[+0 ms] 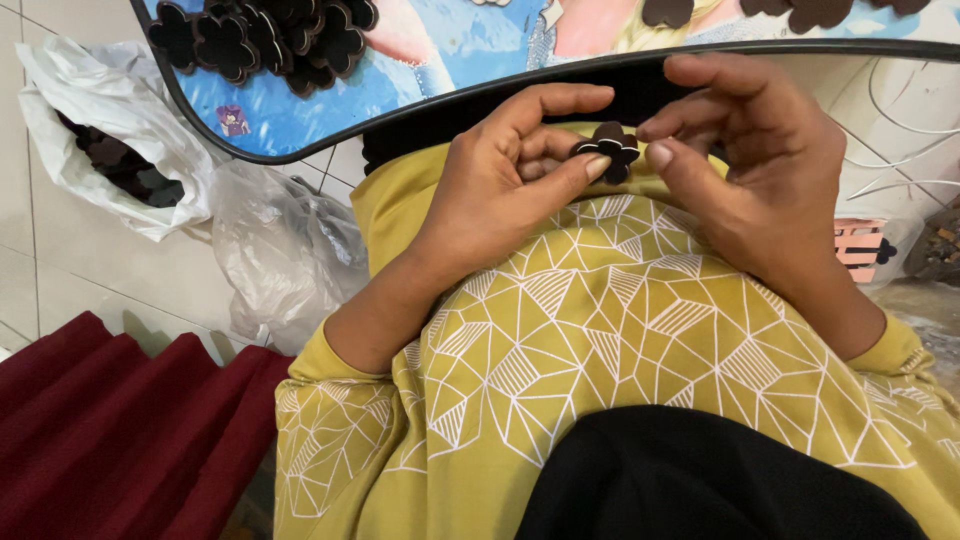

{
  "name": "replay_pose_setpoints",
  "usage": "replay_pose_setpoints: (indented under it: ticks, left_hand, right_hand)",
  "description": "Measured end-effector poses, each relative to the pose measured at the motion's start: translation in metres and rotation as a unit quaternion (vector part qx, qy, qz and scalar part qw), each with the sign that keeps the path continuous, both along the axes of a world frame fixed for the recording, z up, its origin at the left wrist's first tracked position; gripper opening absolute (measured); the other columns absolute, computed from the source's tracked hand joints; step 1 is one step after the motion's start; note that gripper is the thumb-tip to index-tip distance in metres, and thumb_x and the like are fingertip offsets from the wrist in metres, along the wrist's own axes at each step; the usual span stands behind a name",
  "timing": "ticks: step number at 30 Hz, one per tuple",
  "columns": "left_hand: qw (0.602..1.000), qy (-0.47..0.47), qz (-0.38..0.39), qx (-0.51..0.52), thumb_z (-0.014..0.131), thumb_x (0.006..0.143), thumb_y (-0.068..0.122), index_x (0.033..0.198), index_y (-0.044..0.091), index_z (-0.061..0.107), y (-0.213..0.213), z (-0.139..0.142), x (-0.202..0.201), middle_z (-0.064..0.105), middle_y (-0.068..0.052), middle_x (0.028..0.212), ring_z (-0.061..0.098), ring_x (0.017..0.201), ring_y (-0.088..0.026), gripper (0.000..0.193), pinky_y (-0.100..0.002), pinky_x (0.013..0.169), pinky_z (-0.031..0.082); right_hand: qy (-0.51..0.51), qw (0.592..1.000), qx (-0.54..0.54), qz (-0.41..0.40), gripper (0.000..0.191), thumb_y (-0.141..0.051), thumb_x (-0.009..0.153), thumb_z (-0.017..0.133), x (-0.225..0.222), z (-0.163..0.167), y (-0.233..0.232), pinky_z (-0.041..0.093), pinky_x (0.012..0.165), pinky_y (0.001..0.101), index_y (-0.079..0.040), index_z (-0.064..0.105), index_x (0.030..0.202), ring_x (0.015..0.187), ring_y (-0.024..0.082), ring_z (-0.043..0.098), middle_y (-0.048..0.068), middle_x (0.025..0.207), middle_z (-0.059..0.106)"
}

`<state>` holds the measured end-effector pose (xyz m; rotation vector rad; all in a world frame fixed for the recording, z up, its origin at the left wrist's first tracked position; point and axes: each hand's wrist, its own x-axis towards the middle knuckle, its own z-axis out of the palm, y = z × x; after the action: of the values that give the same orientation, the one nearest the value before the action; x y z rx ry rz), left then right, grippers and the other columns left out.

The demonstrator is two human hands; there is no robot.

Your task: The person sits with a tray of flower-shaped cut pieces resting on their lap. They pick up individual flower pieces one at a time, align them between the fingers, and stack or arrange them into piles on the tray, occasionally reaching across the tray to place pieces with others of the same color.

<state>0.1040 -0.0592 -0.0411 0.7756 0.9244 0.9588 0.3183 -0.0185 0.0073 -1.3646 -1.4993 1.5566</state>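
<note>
Held between both hands, over the lap: a small flower-shaped piece [607, 147], pinched at its left edge by the left hand [510, 170] and at its right edge by the right hand [745, 160], fingertips meeting around it. Just beyond the hands, the rim of a low table [420, 112]. On the table's far left part, a heap of flower-shaped pieces [265, 38]; more such pieces [800, 12] along its far right edge. Left of the table, on the floor, an open plastic bag [105, 130] with more pieces inside. Beside that, nearer the body, a second crumpled bag [280, 250]. At near left, a folded cloth [110, 430].
</note>
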Motion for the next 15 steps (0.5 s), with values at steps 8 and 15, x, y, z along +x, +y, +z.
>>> replay_pose_setpoints:
  ticks: [8, 15]
  left_hand:
    - [1.0, 0.026, 0.0, -0.003, 0.072, 0.103, 0.0, 0.146, 0.003, 0.055, -0.003, 0.001, -0.001, 0.075, -0.002, 0.101, 0.066, 0.091, -0.002, 0.046, -0.018, 0.079, 0.053]
    - [1.0, -0.003, -0.004, 0.007, 0.07, 0.104, -0.001, 0.146, 0.003, 0.054, -0.006, 0.0, 0.0, 0.076, -0.003, 0.106, 0.071, 0.1, -0.004, 0.046, -0.019, 0.086, 0.057]
  right_hand:
    - [0.065, 0.997, -0.033, 0.041, 0.046, 0.011, 0.101, 0.065, 0.008, -0.008, -0.006, 0.055, 0.094, 0.0209, 0.008, 0.05, 0.144, 0.107, 0.01, 0.068, 0.012, 0.115, 0.07]
    - [0.059, 0.997, -0.018, 0.037, 0.051, 0.01, 0.097, 0.074, 0.01, -0.016, -0.008, 0.054, 0.09, 0.0204, 0.008, 0.052, 0.142, 0.1, 0.009, 0.067, 0.01, 0.11, 0.07]
